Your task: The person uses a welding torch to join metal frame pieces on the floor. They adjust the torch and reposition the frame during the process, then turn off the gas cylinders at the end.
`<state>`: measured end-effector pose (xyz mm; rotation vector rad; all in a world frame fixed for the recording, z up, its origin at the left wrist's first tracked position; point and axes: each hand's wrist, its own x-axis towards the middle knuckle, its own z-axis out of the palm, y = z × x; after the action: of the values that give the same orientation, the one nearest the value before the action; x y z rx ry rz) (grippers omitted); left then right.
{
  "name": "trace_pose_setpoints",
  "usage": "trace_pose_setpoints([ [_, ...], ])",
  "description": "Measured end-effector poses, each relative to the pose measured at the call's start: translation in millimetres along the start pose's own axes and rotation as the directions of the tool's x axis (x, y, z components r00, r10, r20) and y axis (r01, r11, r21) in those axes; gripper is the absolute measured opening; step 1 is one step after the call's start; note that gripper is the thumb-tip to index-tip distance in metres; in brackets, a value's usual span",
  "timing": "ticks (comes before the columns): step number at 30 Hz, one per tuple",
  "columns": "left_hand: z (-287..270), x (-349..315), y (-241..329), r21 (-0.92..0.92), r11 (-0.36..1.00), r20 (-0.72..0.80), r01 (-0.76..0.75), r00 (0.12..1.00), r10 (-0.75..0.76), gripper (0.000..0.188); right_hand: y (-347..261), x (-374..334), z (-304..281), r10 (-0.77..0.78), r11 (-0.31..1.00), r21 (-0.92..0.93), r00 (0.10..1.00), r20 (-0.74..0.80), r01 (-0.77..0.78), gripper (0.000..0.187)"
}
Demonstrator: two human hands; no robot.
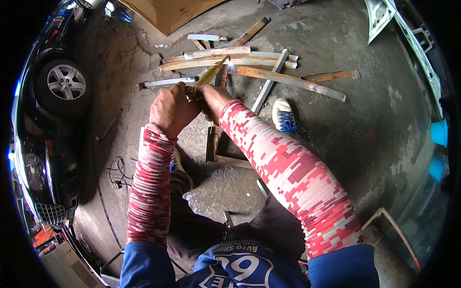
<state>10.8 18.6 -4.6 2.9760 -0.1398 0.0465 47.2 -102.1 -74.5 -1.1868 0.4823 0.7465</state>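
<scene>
A brass-coloured cutting torch (210, 75) is gripped by both hands, which are pressed close together over its rear end: the left hand (171, 109) is wrapped around the handle from the left, and the right hand (213, 98) is closed on it just beside, fingers curled. The torch is angled up and away from the body, and a small bright flame (231, 63) is seen at its tip, touching a stack of long, curved, rusty steel strips (225, 59) laid on the stained concrete floor (336, 134). A further curved strip (293, 81) is spread to the right, with a straight grey bar (270, 82) laid across it. Both forearms are covered by red-and-white patterned sleeves (288, 168). A white shoe with blue laces (283, 115) is planted near the bar. A dark car (53, 86) is parked at the left edge, well apart from the work
</scene>
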Motion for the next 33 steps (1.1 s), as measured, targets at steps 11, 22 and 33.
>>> trace_pose_setpoints([
  [11, 1.4, 0.3, -1.2, -0.041, 0.999, -0.005, -0.004, 1.0, 0.003, 0.037, 2.2, -0.1, -2.4, -0.021, 0.999, 0.028, 0.998, 0.06, 0.019, 0.026],
  [22, 4.3, 0.2, 1.0, -0.046, 0.999, 0.036, -0.015, 0.999, 0.016, 0.045, -0.4, -7.0, -2.4, -0.041, 0.995, 0.095, 0.993, 0.113, 0.03, 0.027],
  [33, 1.4, -4.6, 11.2, -0.064, 0.996, -0.01, -0.053, 0.999, 0.053, 0.028, 3.2, 0.6, -7.0, -0.064, 0.996, 0.064, 0.988, 0.143, 0.055, 0.015],
])
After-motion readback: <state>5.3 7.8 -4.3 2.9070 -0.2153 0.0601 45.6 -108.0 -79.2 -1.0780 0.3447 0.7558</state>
